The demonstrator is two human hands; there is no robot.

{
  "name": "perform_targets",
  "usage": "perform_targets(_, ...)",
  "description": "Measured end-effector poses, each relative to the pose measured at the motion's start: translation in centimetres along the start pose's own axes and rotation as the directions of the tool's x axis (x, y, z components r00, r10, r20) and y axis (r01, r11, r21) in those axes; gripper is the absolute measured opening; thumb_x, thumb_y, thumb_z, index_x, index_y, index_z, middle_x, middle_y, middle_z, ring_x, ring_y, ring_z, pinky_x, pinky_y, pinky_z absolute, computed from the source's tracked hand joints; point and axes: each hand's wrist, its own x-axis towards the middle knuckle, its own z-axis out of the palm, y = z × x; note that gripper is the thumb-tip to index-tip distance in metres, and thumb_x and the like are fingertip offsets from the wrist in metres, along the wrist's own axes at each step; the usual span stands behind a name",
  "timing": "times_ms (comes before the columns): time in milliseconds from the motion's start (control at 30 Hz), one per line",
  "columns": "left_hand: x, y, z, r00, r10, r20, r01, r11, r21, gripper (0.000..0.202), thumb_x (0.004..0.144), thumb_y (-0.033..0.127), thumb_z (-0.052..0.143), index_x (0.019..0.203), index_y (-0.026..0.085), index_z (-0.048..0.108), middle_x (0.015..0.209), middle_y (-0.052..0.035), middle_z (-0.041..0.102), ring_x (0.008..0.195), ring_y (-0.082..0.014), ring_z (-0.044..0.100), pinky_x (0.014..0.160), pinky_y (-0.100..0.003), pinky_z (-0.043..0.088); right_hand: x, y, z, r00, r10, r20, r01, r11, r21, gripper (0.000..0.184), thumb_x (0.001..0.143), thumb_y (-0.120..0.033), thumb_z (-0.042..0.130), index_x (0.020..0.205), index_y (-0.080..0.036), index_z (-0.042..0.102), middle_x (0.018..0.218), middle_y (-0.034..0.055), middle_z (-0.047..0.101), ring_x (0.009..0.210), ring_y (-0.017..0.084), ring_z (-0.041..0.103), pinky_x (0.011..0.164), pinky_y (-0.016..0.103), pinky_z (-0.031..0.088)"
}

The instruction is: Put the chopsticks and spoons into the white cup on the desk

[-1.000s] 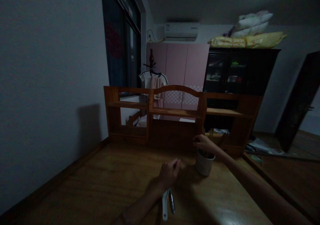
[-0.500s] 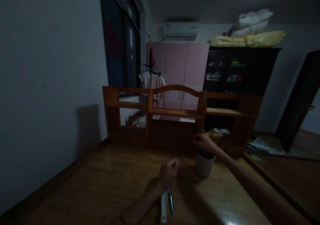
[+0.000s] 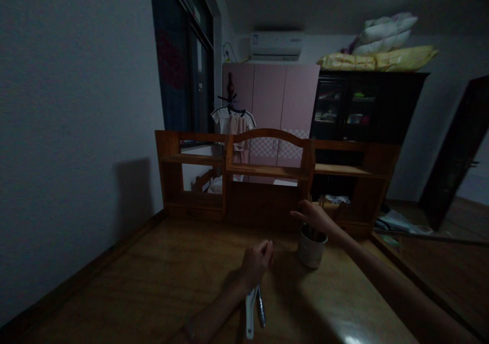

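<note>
Mostly pale, dark-dotted cup [image 3: 311, 253]

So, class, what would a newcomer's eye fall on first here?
Probably the right hand over the pale cup on the wooden table, then the left hand nearer the viewer, a white handle showing below its wrist. Behind the wooden shelf, the pink wardrobe stands out, as does the yellow bundle on top of the dark cabinet.

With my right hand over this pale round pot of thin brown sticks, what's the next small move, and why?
Perhaps lift your right hand straight up, clear of the pale, speckled round pot: thin brown sticks stand in it right by your hand, so moving sideways might knock them.
</note>
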Motion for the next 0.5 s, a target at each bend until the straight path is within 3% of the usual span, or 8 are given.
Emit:
perform_targets(133, 0.3, -0.7, 0.0, 0.996, -0.054, -0.076, 0.062, 0.993, 0.1, 0.03, 0.095, 0.036, 0.036, 0.084, 0.02, 0.058, 0.076, -0.0012, 0.062, 0.07, -0.0142, 0.059, 0.066, -0.023, 0.039, -0.4, -1.5, -0.8, 0.992, 0.031, -0.12, -0.039, 0.997, -0.063, 0.061, 0.084, -0.061, 0.054, 0.121, -0.013, 0.052, 0.075, 0.0089, 0.065, 0.073, 0.026, 0.064, 0.06, 0.029, 0.041)
perform_targets(233, 0.3, -1.6, -0.2, 0.986, -0.066, -0.151, 0.103, 0.962, 0.252, 0.018, 0.088, 0.026, 0.045, 0.1, 0.019, 0.057, 0.098, -0.0062, 0.061, 0.094, -0.0183, 0.057, 0.081, -0.027, 0.041, -1.5, -3.9, -1.9, 0.959, 0.028, -0.281, -0.063, 0.991, -0.117, 0.058, 0.09, -0.06, 0.046, 0.128, -0.016, 0.046, 0.07, 0.0057, 0.064, 0.068, 0.026, 0.064, 0.057, 0.027, 0.037)
perform_targets(300, 0.0, -2.3, -0.5, 0.986, -0.102, -0.132, 0.144, 0.917, 0.371, 0.023, 0.083, 0.025, 0.051, 0.104, 0.018, 0.056, 0.107, -0.0089, 0.058, 0.105, -0.0216, 0.052, 0.089, -0.031, 0.039, -3.0, -5.7, -2.3, 0.94, -0.042, -0.338, 0.006, 0.994, -0.107, 0.052, 0.096, -0.056, 0.037, 0.13, -0.017, 0.044, 0.067, 0.003, 0.061, 0.062, 0.023, 0.063, 0.056, 0.027, 0.036)
perform_targets(400, -0.5, -3.1, -0.7, 0.977, -0.199, -0.08, 0.211, 0.834, 0.51, 0.035, 0.079, 0.029, 0.056, 0.112, 0.02, 0.055, 0.111, -0.0102, 0.056, 0.109, -0.0257, 0.049, 0.091, -0.034, 0.037, -6.3, -8.1, -1.4, 0.945, -0.182, -0.273, 0.171, 0.983, -0.063, 0.043, 0.1, -0.045, 0.031, 0.132, -0.017, 0.042, 0.067, 0.0018, 0.06, 0.057, 0.018, 0.06, 0.056, 0.025, 0.036)
perform_targets(500, -1.0, -3.6, -0.7, 0.976, -0.214, -0.038, 0.201, 0.825, 0.527, 0.043, 0.081, 0.029, 0.053, 0.123, 0.023, 0.051, 0.117, -0.0101, 0.054, 0.111, -0.0256, 0.049, 0.091, -0.033, 0.037, -9.8, -9.0, 1.6, 0.938, -0.334, -0.09, 0.325, 0.941, -0.097, 0.037, 0.099, -0.037, 0.036, 0.129, -0.018, 0.046, 0.077, 0.0058, 0.065, 0.065, 0.02, 0.063, 0.06, 0.027, 0.038)
